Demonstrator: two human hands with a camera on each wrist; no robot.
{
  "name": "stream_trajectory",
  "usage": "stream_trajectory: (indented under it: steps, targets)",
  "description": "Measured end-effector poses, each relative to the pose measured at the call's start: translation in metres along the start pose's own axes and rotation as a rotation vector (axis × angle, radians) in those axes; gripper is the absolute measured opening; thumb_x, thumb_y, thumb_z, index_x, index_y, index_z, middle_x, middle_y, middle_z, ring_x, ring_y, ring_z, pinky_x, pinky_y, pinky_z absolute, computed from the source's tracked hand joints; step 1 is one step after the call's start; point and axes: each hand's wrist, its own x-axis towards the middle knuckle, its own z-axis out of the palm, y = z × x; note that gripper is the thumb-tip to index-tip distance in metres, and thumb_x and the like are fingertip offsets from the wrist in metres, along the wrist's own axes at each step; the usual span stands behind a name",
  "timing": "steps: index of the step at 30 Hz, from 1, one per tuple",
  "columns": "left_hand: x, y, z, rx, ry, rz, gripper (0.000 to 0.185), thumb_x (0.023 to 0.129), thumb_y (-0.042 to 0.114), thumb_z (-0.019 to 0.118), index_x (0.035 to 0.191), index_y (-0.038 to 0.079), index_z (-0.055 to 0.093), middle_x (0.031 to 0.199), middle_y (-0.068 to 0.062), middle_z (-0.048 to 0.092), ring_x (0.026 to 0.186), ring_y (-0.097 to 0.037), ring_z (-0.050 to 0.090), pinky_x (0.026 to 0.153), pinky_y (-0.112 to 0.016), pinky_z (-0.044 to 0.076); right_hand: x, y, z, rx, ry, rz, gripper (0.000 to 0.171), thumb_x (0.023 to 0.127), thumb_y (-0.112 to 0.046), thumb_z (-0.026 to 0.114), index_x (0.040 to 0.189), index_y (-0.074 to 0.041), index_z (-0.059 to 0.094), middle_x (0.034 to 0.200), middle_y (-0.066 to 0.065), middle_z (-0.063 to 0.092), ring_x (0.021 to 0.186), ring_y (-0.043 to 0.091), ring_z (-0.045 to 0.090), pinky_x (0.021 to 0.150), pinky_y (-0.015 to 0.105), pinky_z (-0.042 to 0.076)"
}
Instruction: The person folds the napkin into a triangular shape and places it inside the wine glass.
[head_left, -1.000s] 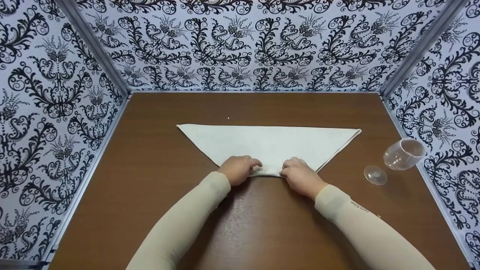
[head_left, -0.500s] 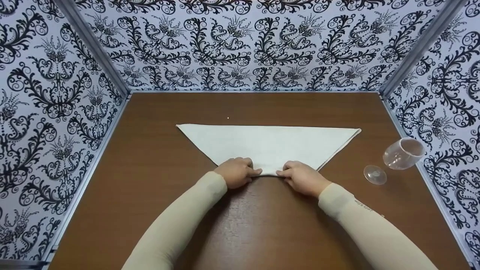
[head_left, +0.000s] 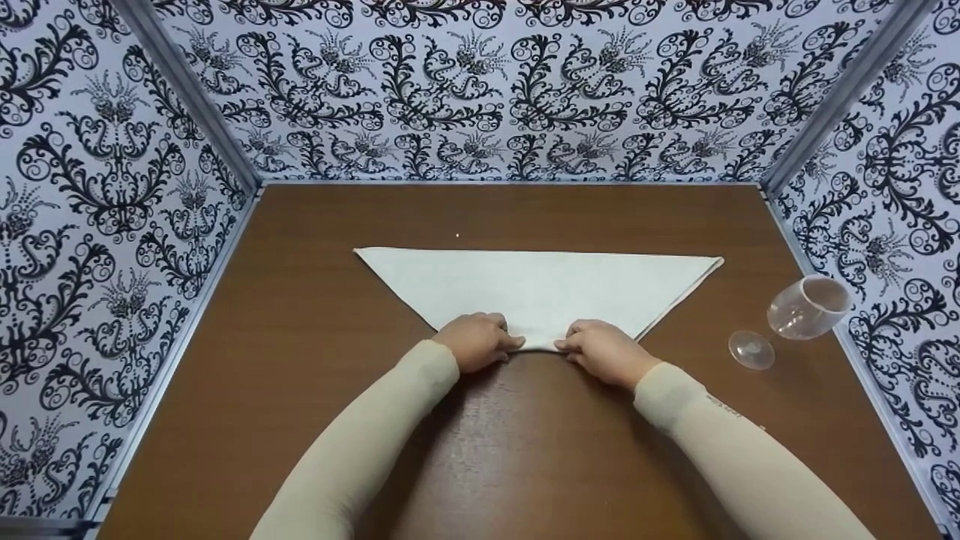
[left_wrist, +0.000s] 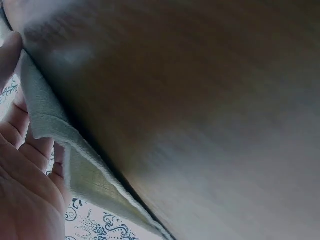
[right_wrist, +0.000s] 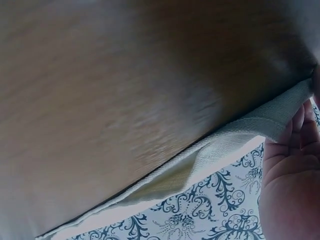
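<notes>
A white cloth napkin (head_left: pixel 540 289) lies on the brown table, its long straight edge at the far side and its near edge folded over into a short band. My left hand (head_left: pixel 474 343) pinches the left end of that band, thumb on the near side. At the other end, my right hand (head_left: pixel 604 352) pinches it the same way, a short stretch of cloth showing between the thumbs. Both wrist views show the napkin's folded layers (left_wrist: pixel 45 105) hanging slightly apart beside the palms. Most fingertips are hidden behind the cloth.
A clear stemmed glass (head_left: pixel 806 311) stands upright at the right side of the table (head_left: pixel 300 390). Patterned black-and-white panels (head_left: pixel 465 90) with grey metal posts enclose the table at the back and both sides.
Both hands have settled from working the napkin's near edge with fingers on top to pinching it with thumbs pointing inward. The napkin's far edge and the glass have stayed put.
</notes>
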Motion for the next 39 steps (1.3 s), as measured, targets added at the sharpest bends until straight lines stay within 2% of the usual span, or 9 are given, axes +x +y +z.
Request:
stream_trajectory:
  steps: [5, 9, 15, 21, 25, 30, 33, 36, 39]
  targets:
    - [0.004, 0.003, 0.002, -0.028, 0.042, -0.057, 0.028, 0.104, 0.033, 0.067, 0.13, 0.031, 0.076, 0.099, 0.0, 0.07, 0.088, -0.023, 0.069, 0.083, -0.04, 0.058, 0.0, -0.003, 0.0, -0.029, 0.018, 0.023, 0.017, 0.098, -0.01, 0.072, 0.11, -0.015, 0.084, 0.086, -0.001, 0.07, 0.077, 0.016, 0.062, 0.076, 0.038, 0.055]
    - [0.005, 0.005, 0.002, -0.084, 0.033, -0.133, 0.029, 0.109, 0.038, 0.057, 0.126, 0.029, 0.079, 0.1, 0.001, 0.072, 0.093, -0.023, 0.072, 0.089, -0.04, 0.059, 0.0, -0.006, -0.001, -0.027, 0.014, 0.067, 0.019, 0.101, -0.011, 0.069, 0.114, -0.012, 0.083, 0.094, 0.003, 0.075, 0.09, 0.023, 0.071, 0.086, 0.043, 0.059]
    - [0.007, -0.001, -0.001, -0.18, 0.009, -0.204, 0.027, 0.108, 0.027, 0.061, 0.13, 0.028, 0.076, 0.124, 0.002, 0.077, 0.118, -0.021, 0.072, 0.105, -0.039, 0.056, 0.002, -0.005, -0.003, 0.034, 0.01, 0.12, 0.019, 0.103, -0.008, 0.065, 0.113, -0.007, 0.082, 0.102, 0.008, 0.077, 0.099, 0.029, 0.073, 0.094, 0.048, 0.059]
    - [0.007, -0.005, 0.0, -0.303, 0.042, -0.242, 0.01, 0.105, 0.022, 0.065, 0.111, 0.02, 0.073, 0.112, 0.0, 0.076, 0.11, -0.021, 0.072, 0.098, -0.042, 0.057, 0.01, -0.001, -0.003, 0.067, -0.029, 0.238, 0.025, 0.101, -0.002, 0.062, 0.114, -0.009, 0.081, 0.1, 0.01, 0.073, 0.097, 0.029, 0.07, 0.092, 0.047, 0.059]
    - [0.008, -0.006, -0.001, -0.33, 0.048, -0.249, 0.013, 0.104, 0.019, 0.067, 0.111, 0.018, 0.077, 0.116, -0.002, 0.076, 0.114, -0.022, 0.071, 0.102, -0.041, 0.056, 0.015, -0.002, -0.005, 0.077, -0.053, 0.3, 0.025, 0.101, -0.001, 0.062, 0.113, -0.009, 0.081, 0.101, 0.01, 0.072, 0.097, 0.029, 0.069, 0.093, 0.048, 0.058]
    - [0.01, -0.005, -0.003, -0.315, 0.035, -0.287, 0.015, 0.104, 0.018, 0.068, 0.111, 0.016, 0.08, 0.112, -0.004, 0.073, 0.109, -0.023, 0.071, 0.1, -0.04, 0.057, 0.018, -0.003, -0.004, 0.087, -0.02, 0.342, 0.015, 0.101, -0.006, 0.067, 0.11, -0.011, 0.078, 0.103, 0.009, 0.072, 0.099, 0.029, 0.069, 0.093, 0.05, 0.057]
    - [0.01, -0.003, -0.004, -0.274, 0.038, -0.286, 0.015, 0.104, 0.018, 0.068, 0.113, 0.016, 0.08, 0.11, -0.004, 0.072, 0.107, -0.023, 0.071, 0.097, -0.038, 0.058, 0.016, -0.003, -0.001, -0.007, 0.022, 0.285, 0.013, 0.099, -0.005, 0.068, 0.105, -0.012, 0.078, 0.097, 0.007, 0.071, 0.093, 0.028, 0.069, 0.089, 0.047, 0.058]
    - [0.01, -0.001, -0.003, -0.18, 0.062, -0.24, 0.017, 0.105, 0.021, 0.066, 0.117, 0.018, 0.079, 0.11, -0.003, 0.072, 0.105, -0.021, 0.072, 0.095, -0.036, 0.059, 0.014, -0.002, 0.003, -0.138, 0.069, 0.188, 0.017, 0.097, -0.003, 0.068, 0.096, -0.013, 0.081, 0.089, 0.005, 0.067, 0.084, 0.026, 0.062, 0.081, 0.041, 0.054]
    - [0.009, -0.001, 0.0, -0.054, 0.097, -0.148, 0.017, 0.105, 0.023, 0.065, 0.117, 0.023, 0.078, 0.107, -0.001, 0.072, 0.1, -0.021, 0.071, 0.089, -0.036, 0.06, 0.011, -0.003, 0.003, -0.221, 0.082, 0.103, 0.021, 0.096, 0.0, 0.065, 0.088, -0.013, 0.08, 0.083, 0.005, 0.062, 0.078, 0.025, 0.055, 0.073, 0.04, 0.049]
